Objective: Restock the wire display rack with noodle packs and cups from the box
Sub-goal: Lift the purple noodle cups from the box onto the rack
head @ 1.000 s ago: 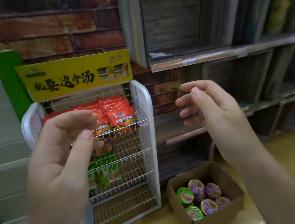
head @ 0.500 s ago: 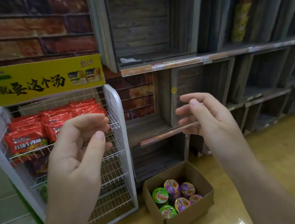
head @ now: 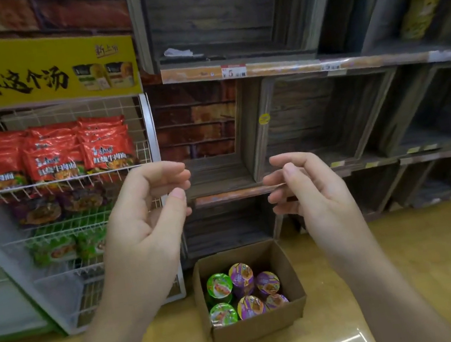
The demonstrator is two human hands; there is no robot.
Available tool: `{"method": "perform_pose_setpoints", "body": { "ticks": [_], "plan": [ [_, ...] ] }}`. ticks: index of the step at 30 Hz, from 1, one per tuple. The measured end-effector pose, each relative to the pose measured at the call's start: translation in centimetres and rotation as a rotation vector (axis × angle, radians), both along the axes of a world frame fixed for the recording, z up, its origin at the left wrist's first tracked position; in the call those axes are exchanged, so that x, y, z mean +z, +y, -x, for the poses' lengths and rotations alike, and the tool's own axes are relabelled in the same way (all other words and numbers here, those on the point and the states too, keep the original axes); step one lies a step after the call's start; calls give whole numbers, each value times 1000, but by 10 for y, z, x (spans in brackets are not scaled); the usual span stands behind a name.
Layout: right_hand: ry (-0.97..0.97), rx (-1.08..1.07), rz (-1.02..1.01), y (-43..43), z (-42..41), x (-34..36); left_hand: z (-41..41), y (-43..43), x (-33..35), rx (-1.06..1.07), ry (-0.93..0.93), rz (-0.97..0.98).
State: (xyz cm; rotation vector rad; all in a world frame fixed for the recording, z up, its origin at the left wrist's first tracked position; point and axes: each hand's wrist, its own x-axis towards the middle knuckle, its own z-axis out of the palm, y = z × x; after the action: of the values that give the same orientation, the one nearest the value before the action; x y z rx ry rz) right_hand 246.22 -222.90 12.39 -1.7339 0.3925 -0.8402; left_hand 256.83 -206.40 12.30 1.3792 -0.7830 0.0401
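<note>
Cardboard box (head: 255, 331): brown and open-topped, it sits on the tan floor (head: 417, 272) just beside the rack's right foot, below the gap between the two hands.
Cups in the box: six foil lids show. Two green noodle cups (head: 219, 285) are on the left and four purple noodle cups (head: 267, 282) on the right, all packed touching toward the near wall, with some room left along the far wall.
White wire display rack (head: 152, 141): it stands left of the box, with its right post next to the left hand.
Red noodle packs (head: 51, 164): they fill the top shelf, three across at the front. More rows lie behind, too overlapped to count.
Dark purple packs (head: 41, 210): they are on the second shelf, too blurred to count.
Green packs (head: 54, 250): two can be made out on the third shelf.
Left hand (head: 144, 230): it is raised before the rack's right edge and holds nothing, fingers loosely bent and thumb apart from them.
Right hand (head: 313, 194): it is at the same height, empty and loosely bent, well apart from the left.
Yellow printed sign (head: 34, 68): it tops the rack.
Grey wooden shelves (head: 328, 110): they run to the right, with open floor in front.
</note>
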Motion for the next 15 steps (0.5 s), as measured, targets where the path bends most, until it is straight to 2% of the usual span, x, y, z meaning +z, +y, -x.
{"method": "perform_pose_setpoints", "body": {
  "ticks": [8,15],
  "plan": [
    [33,18,-84,-57,-58,-45,-47,-56,-40,82,75,-66],
    [84,-16,-143,-94,-141,-95,-138,-105,-89,17,149,-111]
  ]
}}
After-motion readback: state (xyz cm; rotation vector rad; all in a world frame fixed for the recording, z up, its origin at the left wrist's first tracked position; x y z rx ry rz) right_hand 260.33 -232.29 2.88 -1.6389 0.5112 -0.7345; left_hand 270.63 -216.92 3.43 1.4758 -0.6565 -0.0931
